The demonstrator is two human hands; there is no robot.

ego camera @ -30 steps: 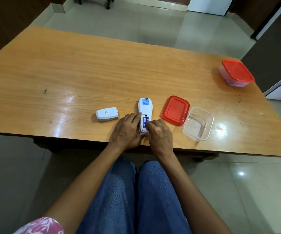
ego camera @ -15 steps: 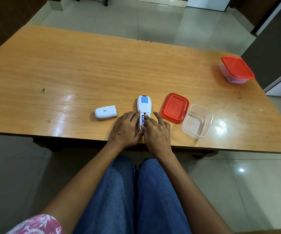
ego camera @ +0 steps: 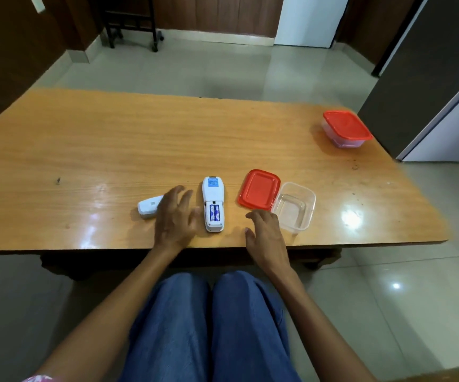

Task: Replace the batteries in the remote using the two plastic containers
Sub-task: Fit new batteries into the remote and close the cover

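A white remote (ego camera: 213, 201) lies face down near the table's front edge, its battery bay open with blue-and-white batteries (ego camera: 214, 212) inside. Its white battery cover (ego camera: 147, 208) lies to the left, partly hidden behind my left hand (ego camera: 175, 219), which hovers open with fingers spread just left of the remote. My right hand (ego camera: 265, 232) rests open to the right of the remote, beside an open clear container (ego camera: 295, 206) that looks empty. That container's red lid (ego camera: 260, 193) lies flat next to it. A second clear container with a red lid on (ego camera: 345, 128) stands at the far right.
The wooden table (ego camera: 112, 150) has its front edge close to my knees. A dark cabinet with a white side stands past the table's right end. A dark chair frame stands on the tiled floor at the back left.
Both hands have let go of the remote and moved apart, the left hand toward the battery cover, the right toward the open container. The batteries now show in the bay. The camera has tilted up.
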